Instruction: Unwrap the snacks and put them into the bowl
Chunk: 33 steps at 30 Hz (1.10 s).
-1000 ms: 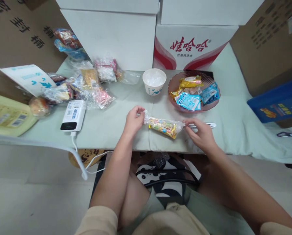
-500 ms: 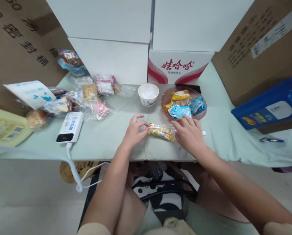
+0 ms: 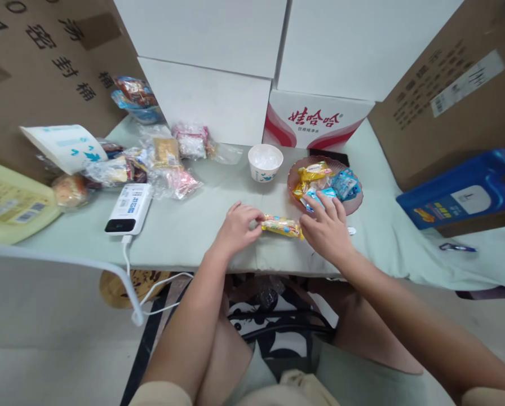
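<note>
A colourful snack packet (image 3: 280, 226) in clear wrap lies on the pale green table (image 3: 185, 231) in front of me. My left hand (image 3: 237, 227) pinches its left end, fingers curled. My right hand (image 3: 327, 229) rests on its right end with fingers spread flat, fingertips reaching the rim of a pink glass dish (image 3: 356, 203) that holds yellow and blue snack packets. A white paper cup (image 3: 265, 162) stands just left of the dish.
A white power bank (image 3: 129, 208) with a cable lies to the left, beside a heap of wrapped snacks (image 3: 159, 163). White boxes (image 3: 218, 101) and brown cartons wall the back. A blue box (image 3: 459, 194) sits at right, a yellow jug (image 3: 7, 206) at far left.
My right hand has slid left from the packet's far tail onto its right end, next to the dish. The packet looks shorter and bunched. My view has shifted slightly.
</note>
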### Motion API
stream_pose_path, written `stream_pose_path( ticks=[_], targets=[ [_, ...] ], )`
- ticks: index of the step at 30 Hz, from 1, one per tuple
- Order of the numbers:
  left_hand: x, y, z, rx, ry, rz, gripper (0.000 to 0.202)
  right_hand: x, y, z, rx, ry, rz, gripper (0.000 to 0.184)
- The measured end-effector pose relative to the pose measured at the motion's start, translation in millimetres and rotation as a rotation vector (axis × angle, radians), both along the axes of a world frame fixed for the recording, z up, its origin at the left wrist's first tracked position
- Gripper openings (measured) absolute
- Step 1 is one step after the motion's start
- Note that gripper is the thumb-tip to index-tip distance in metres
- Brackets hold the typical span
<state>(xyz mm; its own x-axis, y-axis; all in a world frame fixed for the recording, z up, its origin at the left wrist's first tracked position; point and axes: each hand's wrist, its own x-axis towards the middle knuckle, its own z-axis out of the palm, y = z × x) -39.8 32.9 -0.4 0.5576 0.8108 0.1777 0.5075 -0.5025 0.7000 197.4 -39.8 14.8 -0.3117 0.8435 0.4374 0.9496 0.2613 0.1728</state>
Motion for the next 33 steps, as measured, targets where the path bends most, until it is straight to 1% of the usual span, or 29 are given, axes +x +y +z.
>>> stream_pose_path(
  ticks=[2, 4, 6, 7, 9, 11, 13, 15, 18, 19, 21, 22, 23, 24, 25, 26, 27, 28, 29, 31, 32, 33],
  targets=[
    [-6.6, -3.6, 1.8, -0.016, -0.03, -0.031, 0.023, 0.5, -11.1, 2.9, -0.04, 0.042, 0.075, 0.019],
    [-13.5, -7.7, 2.1, -0.06, -0.014, -0.06, 0.036, 0.9, -26.9, 1.1, -0.097, 0.066, 0.121, 0.02],
    [-18.9, -11.2, 1.9, -0.134, 0.061, -0.085, 0.043, 1.4, -43.9, -4.4, -0.145, 0.058, 0.12, 0.018],
    [-20.6, -12.5, 2.0, -0.178, 0.113, -0.101, 0.04, 2.0, -51.8, -7.5, -0.164, 0.04, 0.101, 0.017],
    [-21.9, -14.0, 2.8, -0.248, 0.21, -0.137, 0.031, 4.3, -64.4, -12.5, -0.206, -0.016, 0.054, 0.015],
    [-21.2, -14.2, 4.0, -0.264, 0.272, -0.152, 0.027, 7.8, -72.5, -14.0, -0.254, -0.068, -0.012, 0.017],
    [-20.2, -14.2, 5.5, -0.258, 0.3, -0.146, 0.028, 11.4, -77.1, -11.9, -0.326, -0.083, -0.111, 0.018],
    [-20.2, -14.9, 7.2, -0.268, 0.3, -0.139, 0.027, 13.7, -79.9, -7.9, -0.451, -0.075, -0.236, 0.019],
    [-21.4, -18.2, 11.6, -0.331, 0.21, -0.168, 0.023, 14.5, -82.8, -2.0, -0.655, -0.069, -0.402, 0.028],
    [-21.7, -19.5, 13.5, -0.37, 0.154, -0.191, 0.025, 14.4, -83.6, -0.6, -0.698, -0.071, -0.432, 0.03],
    [-20.9, -21.2, 16.6, -0.445, 0.017, -0.216, 0.032, 14.3, -84.9, 0.9, -0.754, -0.079, -0.444, 0.033],
    [-19.8, -21.3, 17.4, -0.448, -0.057, -0.177, 0.034, 14.4, -85.4, 1.3, -0.774, -0.086, -0.436, 0.037],
    [-18.0, -20.7, 17.4, -0.414, -0.122, -0.096, 0.035, 14.6, -86.0, 1.7, -0.794, -0.092, -0.424, 0.04],
    [-15.6, -19.4, 16.5, -0.341, -0.167, 0.009, 0.035, 14.8, -86.5, 2.0, -0.814, -0.098, -0.415, 0.042],
    [-12.6, -17.6, 14.7, -0.235, -0.184, 0.109, 0.033, 15.1, -87.0, 2.5, -0.832, -0.103, -0.409, 0.043],
    [-9.2, -15.5, 12.0, -0.122, -0.165, 0.171, 0.031, 15.5, -87.4, 3.1, -0.846, -0.107, -0.407, 0.043],
    [-5.4, -13.2, 8.7, -0.025, -0.116, 0.174, 0.03, 15.9, -87.7, 4.0, -0.855, -0.109, -0.41, 0.043],
    [-1.6, -11.0, 5.1, 0.036, -0.045, 0.115, 0.032, 16.2, -87.9, 5.0, -0.861, -0.109, -0.414, 0.042],
    [2.1, -9.1, 1.4, 0.06, 0.03, 0.019, 0.036, 16.6, -87.9, 6.1, -0.86, -0.109, -0.42, 0.042],
    [8.0, -6.5, -4.9, 0.028, 0.145, -0.158, 0.039, 17.1, -87.5, 8.3, -0.847, -0.106, -0.437, 0.042],
    [9.9, -5.9, -7.0, -0.012, 0.173, -0.202, 0.034, 17.4, -87.2, 9.3, -0.837, -0.104, -0.447, 0.042],
    [11.0, -5.7, -8.4, -0.052, 0.184, -0.212, 0.026, 17.9, -86.9, 10.0, -0.829, -0.102, -0.455, 0.042]
  ],
)
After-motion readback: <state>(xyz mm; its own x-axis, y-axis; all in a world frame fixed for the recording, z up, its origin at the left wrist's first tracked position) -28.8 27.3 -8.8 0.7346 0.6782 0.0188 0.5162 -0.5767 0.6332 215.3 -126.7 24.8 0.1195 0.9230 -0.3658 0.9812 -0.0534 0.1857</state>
